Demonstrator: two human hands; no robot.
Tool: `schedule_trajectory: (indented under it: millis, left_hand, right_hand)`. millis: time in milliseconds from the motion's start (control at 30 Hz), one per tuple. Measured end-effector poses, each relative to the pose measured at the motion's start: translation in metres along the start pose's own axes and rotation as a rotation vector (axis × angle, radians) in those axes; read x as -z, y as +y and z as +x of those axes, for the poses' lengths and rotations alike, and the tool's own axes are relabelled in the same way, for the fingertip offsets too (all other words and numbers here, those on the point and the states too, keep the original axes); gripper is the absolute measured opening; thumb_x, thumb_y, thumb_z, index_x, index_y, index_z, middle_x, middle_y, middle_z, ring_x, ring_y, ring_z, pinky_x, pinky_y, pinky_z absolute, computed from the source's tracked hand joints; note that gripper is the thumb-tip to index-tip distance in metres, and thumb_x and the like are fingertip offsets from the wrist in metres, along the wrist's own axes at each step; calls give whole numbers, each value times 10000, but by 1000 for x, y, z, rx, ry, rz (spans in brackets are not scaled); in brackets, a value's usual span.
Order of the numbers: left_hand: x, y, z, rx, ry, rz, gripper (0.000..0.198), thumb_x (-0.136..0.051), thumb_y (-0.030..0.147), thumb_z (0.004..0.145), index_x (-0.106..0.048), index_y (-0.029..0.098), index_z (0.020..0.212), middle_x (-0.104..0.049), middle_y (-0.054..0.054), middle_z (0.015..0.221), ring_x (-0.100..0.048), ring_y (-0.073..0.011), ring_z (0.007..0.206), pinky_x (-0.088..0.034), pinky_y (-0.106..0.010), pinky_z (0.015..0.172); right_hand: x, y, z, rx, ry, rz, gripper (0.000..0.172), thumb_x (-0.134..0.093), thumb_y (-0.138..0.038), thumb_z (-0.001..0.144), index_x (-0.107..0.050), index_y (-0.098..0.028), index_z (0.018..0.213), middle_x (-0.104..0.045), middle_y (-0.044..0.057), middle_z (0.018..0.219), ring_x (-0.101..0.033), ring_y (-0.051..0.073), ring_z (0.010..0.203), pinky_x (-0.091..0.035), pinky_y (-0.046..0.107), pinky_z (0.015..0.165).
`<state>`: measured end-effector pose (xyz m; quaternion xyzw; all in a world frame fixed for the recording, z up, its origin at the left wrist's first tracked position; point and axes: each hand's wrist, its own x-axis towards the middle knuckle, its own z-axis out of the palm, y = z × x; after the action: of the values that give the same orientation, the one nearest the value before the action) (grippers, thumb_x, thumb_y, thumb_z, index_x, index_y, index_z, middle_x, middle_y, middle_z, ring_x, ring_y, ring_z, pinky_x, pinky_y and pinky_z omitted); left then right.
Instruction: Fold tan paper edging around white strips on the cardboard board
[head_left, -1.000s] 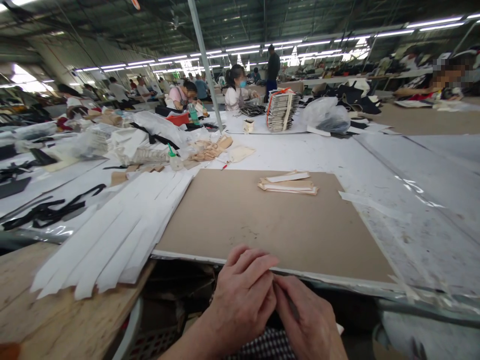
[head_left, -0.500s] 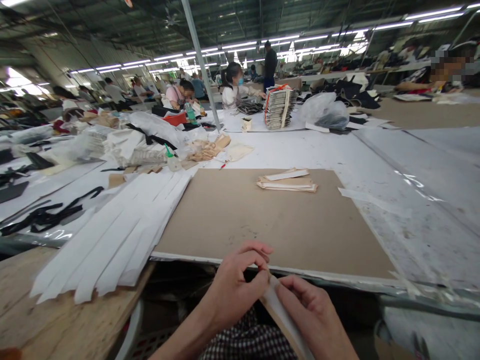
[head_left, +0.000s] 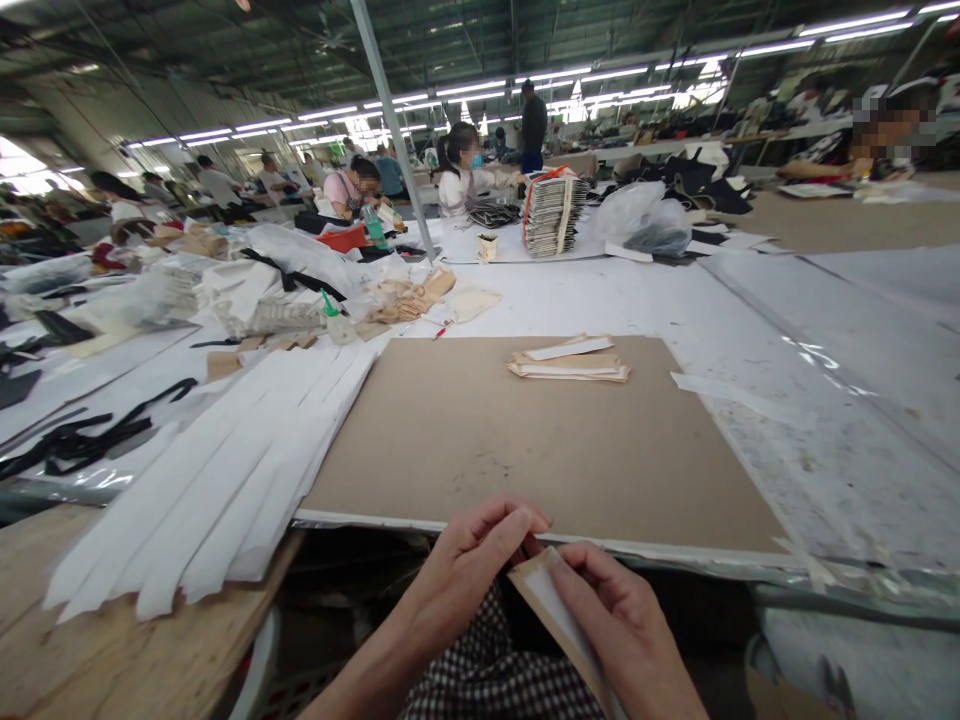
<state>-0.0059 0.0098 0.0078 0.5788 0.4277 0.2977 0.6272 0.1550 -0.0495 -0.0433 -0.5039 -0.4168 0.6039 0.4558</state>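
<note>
My right hand (head_left: 626, 625) grips a narrow tan strip (head_left: 546, 600) with a white strip lying along its face. The thumb presses on top, close to the strip's upper end. My left hand (head_left: 480, 555) is just left of that end, its thumb and fingers pinched together; whatever is between them, if anything, is hidden. Both hands are over my lap at the front edge of a brown board (head_left: 450, 430). A small stack of similar tan and white strips (head_left: 570, 360) lies on the board's far part.
Long white strips (head_left: 217, 470) fan out on the left, overhanging a wooden surface (head_left: 82, 560). Beyond them are a green-tipped bottle (head_left: 337, 322), tan pieces (head_left: 412, 298) and black straps (head_left: 97, 430). A tied bundle (head_left: 553, 212) stands at the back. Several people work farther off.
My left thumb has come off the strip's end and moved up against the fingers. The strip's upper end now shows uncovered, still in my right hand. The view has shifted slightly.
</note>
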Motion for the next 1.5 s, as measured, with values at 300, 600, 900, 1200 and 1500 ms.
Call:
schedule_trajectory:
  millis: [300,600,900,1200,1500]
  left_hand:
    - [2,-5,-2,-8,-64,-208,196,-776,314,756,-719,140,826,-621,-28,854,-534,-153,826,-401,-246,759]
    - [1,-7,0,-38,-21,-179,178,-799,296,727,-724,142,776,-627,-40,844,-547,-165,824,-412,-266,759]
    - [2,-8,1,-104,-25,-126,105,-771,251,761,-742,150,768,-650,-54,852,-575,-179,844,-436,-281,782]
    - [2,-8,0,-120,-26,-101,73,-749,222,782,-741,153,757,-654,-48,847,-578,-174,832,-437,-269,762]
    - [1,-7,0,-140,-12,-75,82,-731,228,792,-737,157,751,-646,-47,849,-579,-181,838,-435,-272,769]
  right_hand:
    - [-7,-11,-5,40,69,-121,441,-571,-625,846,-646,-195,779,-577,-3,726,-454,147,694,-363,228,618]
    - [-9,-11,-6,90,129,-170,422,-583,-600,840,-658,-193,758,-575,-6,690,-447,139,652,-350,227,585]
    - [-7,-9,-6,110,104,-187,387,-561,-572,875,-692,-208,875,-592,-10,721,-513,158,717,-385,230,645]
    - [-7,-12,-6,109,104,-164,386,-587,-556,866,-726,-205,944,-604,-12,727,-531,157,733,-399,220,652]
    - [-9,-13,-6,144,138,-159,379,-604,-555,853,-735,-207,925,-619,-7,711,-544,166,713,-416,232,649]
